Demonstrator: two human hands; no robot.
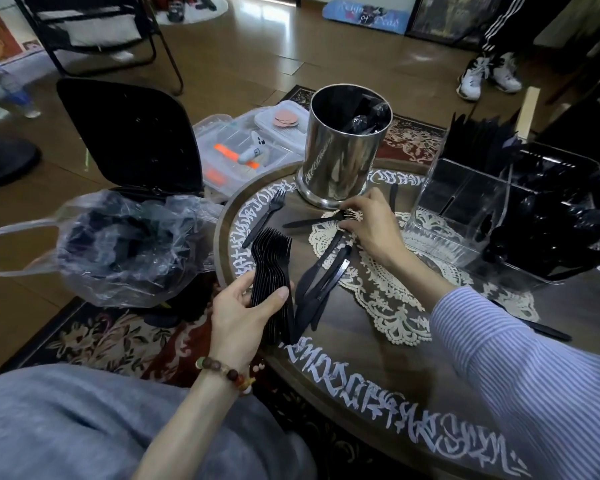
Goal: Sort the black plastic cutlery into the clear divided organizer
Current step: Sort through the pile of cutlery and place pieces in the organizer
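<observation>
From the head view, a nested stack of black forks (272,271) is held upright-tilted in the left hand (246,310), the thumb curled over the front of the handles and the fingers wrapped behind them; the tines fan out above the hand. A beaded bracelet (227,372) is worn on that wrist.

The right hand (369,226) is laid palm-down on the round table (378,386), its fingertips curled onto the tined end of a single fork (321,220) that lies flat on the lace doily (388,299), handle pointing left. Whether the fork is pinched or only pressed cannot be told. The arm is covered by a striped sleeve (520,358).

Just below that hand, a loose cluster of knives (321,278) is spread across the doily's edge, between the two hands. Another fork (265,216) lies apart near the table's left rim.

The clear organizer (465,216) stands to the right of the right hand, near it, with black cutlery standing in its far compartments. A steel canister (343,157) stands just beyond the right hand's fingers.

Off the table to the left, a bin (118,237) lined with a plastic bag is seen, its lid raised.
</observation>
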